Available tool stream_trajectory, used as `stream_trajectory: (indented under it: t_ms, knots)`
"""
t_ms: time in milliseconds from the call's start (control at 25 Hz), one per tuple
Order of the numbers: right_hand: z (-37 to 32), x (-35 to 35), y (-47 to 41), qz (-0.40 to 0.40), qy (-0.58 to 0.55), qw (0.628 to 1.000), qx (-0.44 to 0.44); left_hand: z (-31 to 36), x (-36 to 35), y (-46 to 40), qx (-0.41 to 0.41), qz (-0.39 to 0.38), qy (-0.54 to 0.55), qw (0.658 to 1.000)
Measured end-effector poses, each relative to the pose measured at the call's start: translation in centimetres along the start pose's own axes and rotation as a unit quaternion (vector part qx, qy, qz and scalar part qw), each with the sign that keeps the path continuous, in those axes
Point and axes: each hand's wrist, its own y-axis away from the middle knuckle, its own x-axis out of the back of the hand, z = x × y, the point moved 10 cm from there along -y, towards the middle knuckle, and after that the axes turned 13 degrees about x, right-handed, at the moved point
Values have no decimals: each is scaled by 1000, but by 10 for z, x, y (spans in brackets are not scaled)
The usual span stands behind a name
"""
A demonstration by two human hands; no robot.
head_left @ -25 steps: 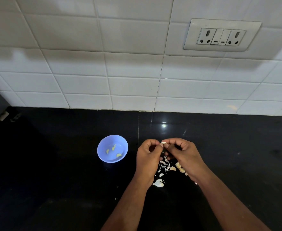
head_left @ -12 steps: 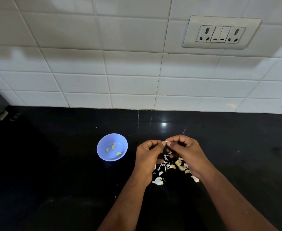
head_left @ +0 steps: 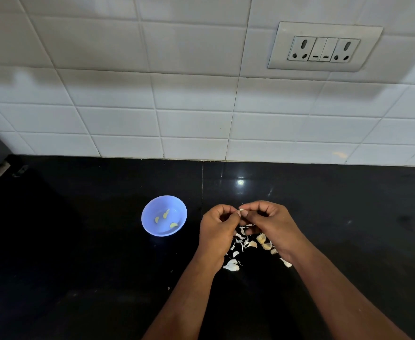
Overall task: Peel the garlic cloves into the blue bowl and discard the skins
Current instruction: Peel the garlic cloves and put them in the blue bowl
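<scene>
White tiles (head_left: 191,123) and a socket plate (head_left: 324,47) back our black counter (head_left: 79,266). We hold one clove (head_left: 243,212) above the counter, pinched between both hands: our left hand (head_left: 217,231) has its fingers curled, fingertips on the clove, and our right hand (head_left: 272,224) is curled too, thumb and forefinger nipping it. Under the hands lies a heap of skins (head_left: 244,244) with unpeeled cloves (head_left: 262,241) among them. Left of the hands, apart from them, stands the bowl (head_left: 147,217), with three peeled cloves (head_left: 166,213) inside.
</scene>
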Motion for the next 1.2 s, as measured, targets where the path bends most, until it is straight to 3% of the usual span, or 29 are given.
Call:
stream_trajectory:
  t_ms: [320,440,880,1200]
  knots:
    - [-1,1,-4,32,12,999,15,2,9,-1,-11,40,39,998]
    - [-3,1,-5,17,27,999,26,0,9,-3,3,14,74,997]
    - [-20,10,-7,32,183,978,94,-5,1,-2,33,-7,43,998]
    - [-17,3,-3,13,214,970,115,8,12,3,-44,95,-92,990]
